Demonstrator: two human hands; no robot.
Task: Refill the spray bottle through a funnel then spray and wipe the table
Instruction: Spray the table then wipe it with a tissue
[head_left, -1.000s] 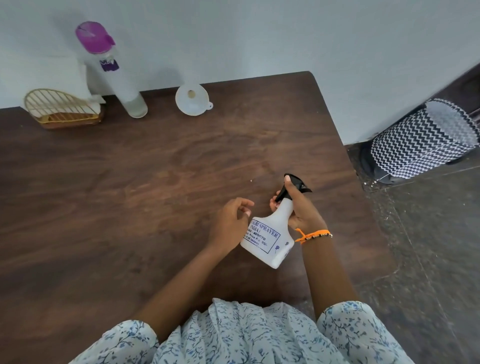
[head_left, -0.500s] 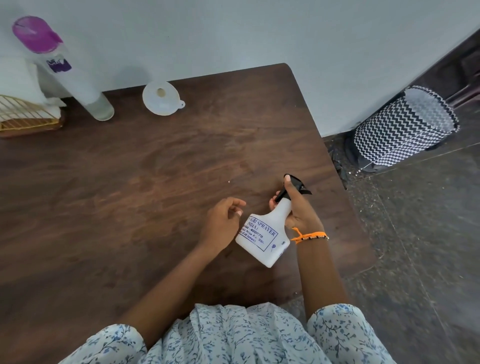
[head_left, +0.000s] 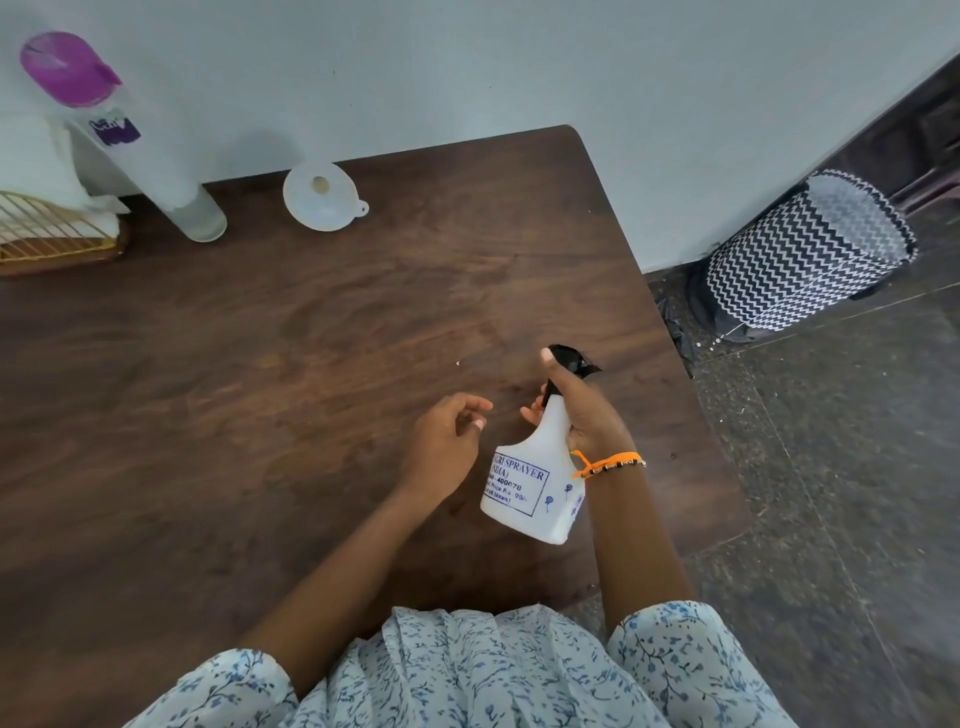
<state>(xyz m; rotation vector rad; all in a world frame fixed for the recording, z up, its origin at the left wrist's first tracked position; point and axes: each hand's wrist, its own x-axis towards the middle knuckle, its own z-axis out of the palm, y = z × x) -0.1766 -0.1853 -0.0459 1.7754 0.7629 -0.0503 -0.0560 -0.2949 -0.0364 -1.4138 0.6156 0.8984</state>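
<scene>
Nearest to the camera are two sleeves of white cloth with small blue flowers, and both forearms reach from them over the dark wooden table (head_left: 260, 395).

The spray bottle (head_left: 532, 491) is the landmark here. It is white and half-clear, with a blue printed label, and it is tilted, its black spray head (head_left: 569, 359) pointing away from the person. It is near the right edge of the table, and its bottom seems to be lifted a little over the wood, but I cannot tell this for sure. The right hand (head_left: 584, 410) is closed around the neck of the bottle, with the thumb lying on the back of the black head and the fingers wrapped on the far side. An orange thread bracelet (head_left: 608, 464) is on this wrist, just beside the bottle's shoulder.

The left hand (head_left: 441, 447) is just to the left of the bottle and does not touch it. Its fingers are loosely curled and it holds nothing.

Far behind the bottle, near the wall, a white funnel (head_left: 317, 200) lies on the table with the wide mouth up. To the left of the funnel stands a tall clear bottle with a purple cap (head_left: 156, 166), and further left a golden wire holder (head_left: 47, 228) at the picture's edge. On the floor, far right behind the spray bottle, stands a black and white zigzag basket (head_left: 800, 260).
</scene>
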